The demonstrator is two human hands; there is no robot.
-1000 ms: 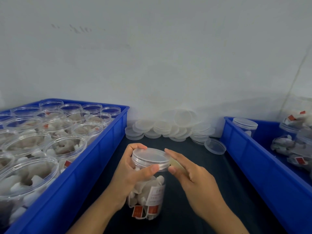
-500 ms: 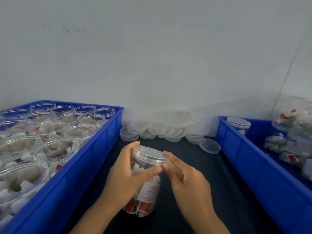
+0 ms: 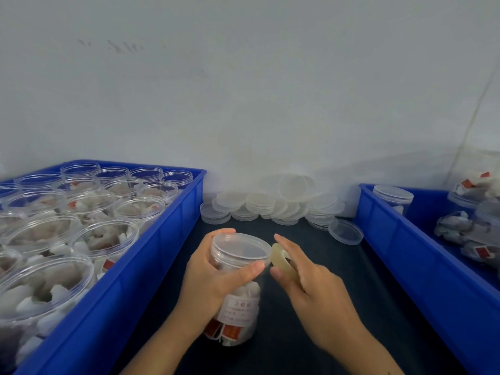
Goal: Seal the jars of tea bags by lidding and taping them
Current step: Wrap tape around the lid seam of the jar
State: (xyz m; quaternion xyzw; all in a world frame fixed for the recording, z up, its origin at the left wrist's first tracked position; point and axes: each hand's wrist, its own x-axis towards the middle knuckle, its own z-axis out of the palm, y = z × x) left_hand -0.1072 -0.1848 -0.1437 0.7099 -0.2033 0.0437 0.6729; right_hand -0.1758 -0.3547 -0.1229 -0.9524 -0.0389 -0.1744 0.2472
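Since a second ago her right hand (image 3: pixel 311 288) has drawn the tape roll (image 3: pixel 280 257) slightly off the lid (image 3: pixel 240 246), to the jar's three o'clock; earlier it pressed against the rim. Left hand (image 3: pixel 211 277) wraps the jar (image 3: pixel 238 301) of tea bags, thumb across the front under the lid. Right hand pinches the roll. I judge lidding done on this jar, taping just begun. Open filled jars crowd the left crate (image 3: pixel 151 239) at nine o'clock; loose lids (image 3: pixel 273 204) pile at twelve; sealed jars lie in the right crate (image 3: pixel 400 239) at three.
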